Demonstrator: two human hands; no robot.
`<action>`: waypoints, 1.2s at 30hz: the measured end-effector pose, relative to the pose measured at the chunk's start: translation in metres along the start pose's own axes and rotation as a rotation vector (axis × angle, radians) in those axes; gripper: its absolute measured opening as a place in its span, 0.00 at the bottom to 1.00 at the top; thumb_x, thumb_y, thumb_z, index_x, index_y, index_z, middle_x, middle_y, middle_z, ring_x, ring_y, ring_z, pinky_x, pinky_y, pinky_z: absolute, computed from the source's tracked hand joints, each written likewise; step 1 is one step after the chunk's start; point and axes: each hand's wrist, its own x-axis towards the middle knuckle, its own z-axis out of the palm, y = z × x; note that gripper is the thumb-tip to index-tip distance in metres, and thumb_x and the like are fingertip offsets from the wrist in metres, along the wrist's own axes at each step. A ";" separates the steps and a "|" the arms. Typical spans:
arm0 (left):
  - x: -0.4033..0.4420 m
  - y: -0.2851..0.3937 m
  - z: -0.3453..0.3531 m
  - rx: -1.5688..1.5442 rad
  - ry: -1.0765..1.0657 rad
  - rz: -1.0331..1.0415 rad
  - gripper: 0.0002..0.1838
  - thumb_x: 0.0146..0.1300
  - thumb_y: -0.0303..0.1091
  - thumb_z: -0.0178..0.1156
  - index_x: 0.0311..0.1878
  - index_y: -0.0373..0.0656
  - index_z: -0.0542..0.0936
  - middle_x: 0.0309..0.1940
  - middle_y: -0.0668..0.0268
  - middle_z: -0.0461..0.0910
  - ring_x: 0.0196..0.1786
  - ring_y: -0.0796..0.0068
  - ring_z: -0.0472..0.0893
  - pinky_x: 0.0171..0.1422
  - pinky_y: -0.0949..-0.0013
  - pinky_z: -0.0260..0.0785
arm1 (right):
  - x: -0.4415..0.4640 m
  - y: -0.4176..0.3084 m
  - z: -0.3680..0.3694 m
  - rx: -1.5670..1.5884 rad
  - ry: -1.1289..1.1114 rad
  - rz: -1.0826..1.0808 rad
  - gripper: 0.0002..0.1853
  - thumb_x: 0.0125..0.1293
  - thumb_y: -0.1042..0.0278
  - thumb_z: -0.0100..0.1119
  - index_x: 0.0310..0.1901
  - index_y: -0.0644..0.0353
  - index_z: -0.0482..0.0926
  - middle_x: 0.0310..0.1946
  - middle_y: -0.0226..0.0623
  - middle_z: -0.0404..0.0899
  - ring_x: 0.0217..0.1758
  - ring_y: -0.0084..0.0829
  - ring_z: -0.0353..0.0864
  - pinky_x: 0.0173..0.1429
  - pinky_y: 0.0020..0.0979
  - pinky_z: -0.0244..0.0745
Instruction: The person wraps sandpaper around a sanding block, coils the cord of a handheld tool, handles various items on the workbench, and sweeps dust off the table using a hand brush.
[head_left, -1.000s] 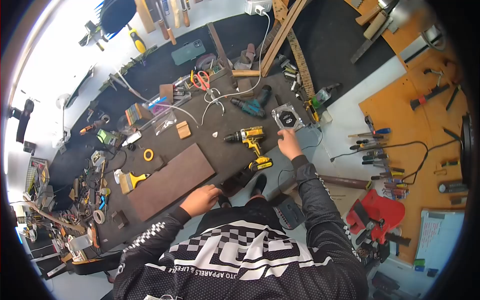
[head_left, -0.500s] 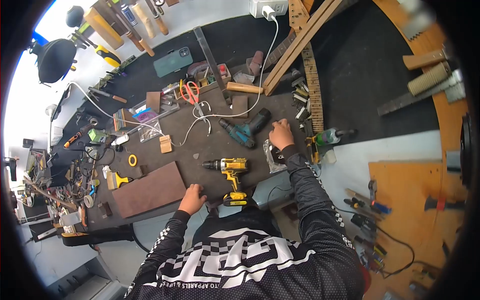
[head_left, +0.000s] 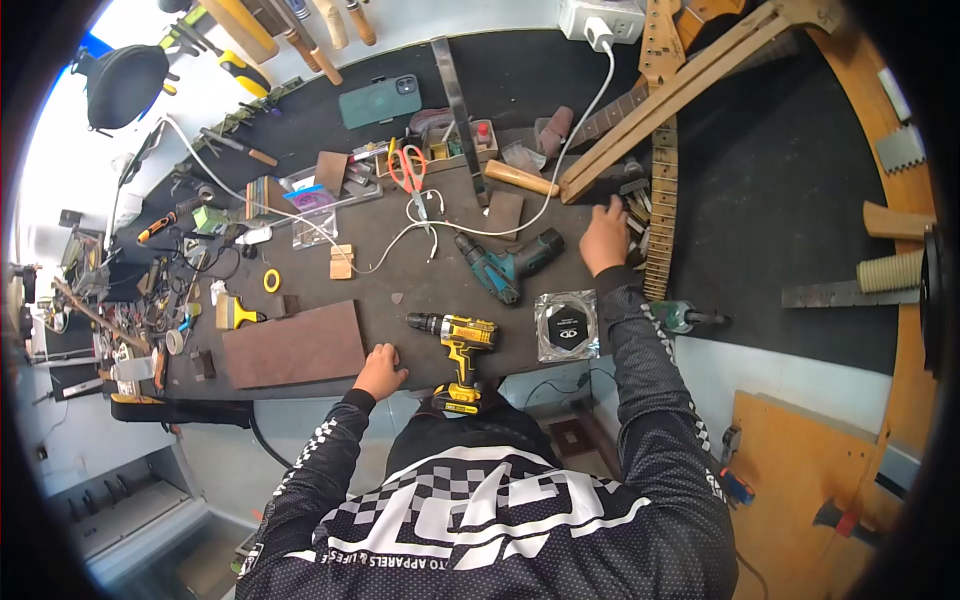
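Observation:
My right hand [head_left: 606,238] reaches to a heap of small metal parts [head_left: 637,205] beside a guitar neck [head_left: 662,200]; its fingers are extended, with nothing visible in them. My left hand [head_left: 381,372] rests at the bench's front edge, fingers loosely spread, by the corner of a brown rectangular board [head_left: 295,345]. Between the hands lies a yellow and black cordless drill [head_left: 462,340], its battery toward my body. Behind it is a teal cordless drill [head_left: 503,268]. A clear packet with a black label [head_left: 567,325] lies below my right forearm.
Orange-handled scissors [head_left: 410,175], a white cable [head_left: 385,268] and a small wooden block [head_left: 342,262] lie on the bench. A long slotted wooden piece [head_left: 670,105] slants across the back right. Cluttered tools fill the left end; a phone [head_left: 380,102] lies at the back.
My right hand has moved forward, from beside the packet to the metal parts, leaving the packet uncovered. My left hand stays at the bench edge. The camera view has shifted.

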 end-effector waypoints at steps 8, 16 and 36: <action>0.003 0.004 -0.005 0.002 -0.056 -0.048 0.23 0.66 0.37 0.80 0.52 0.39 0.76 0.57 0.46 0.79 0.65 0.37 0.81 0.70 0.46 0.77 | -0.071 -0.129 0.013 0.237 -0.215 -0.490 0.26 0.65 0.46 0.78 0.53 0.58 0.85 0.56 0.42 0.82 0.68 0.46 0.78 0.78 0.54 0.69; 0.002 -0.003 -0.001 -0.026 -0.038 -0.073 0.23 0.65 0.40 0.80 0.52 0.41 0.78 0.58 0.47 0.80 0.66 0.38 0.82 0.71 0.44 0.78 | -0.054 -0.164 0.033 0.030 -0.499 -0.450 0.34 0.57 0.43 0.81 0.58 0.56 0.82 0.58 0.43 0.87 0.69 0.48 0.82 0.77 0.56 0.70; -0.030 0.004 0.014 -0.232 -0.103 0.217 0.20 0.68 0.43 0.71 0.57 0.40 0.87 0.59 0.48 0.86 0.63 0.42 0.86 0.69 0.46 0.80 | -0.065 -0.192 -0.210 0.733 -1.267 -0.288 0.23 0.78 0.56 0.70 0.63 0.64 0.80 0.43 0.32 0.81 0.44 0.22 0.78 0.51 0.30 0.79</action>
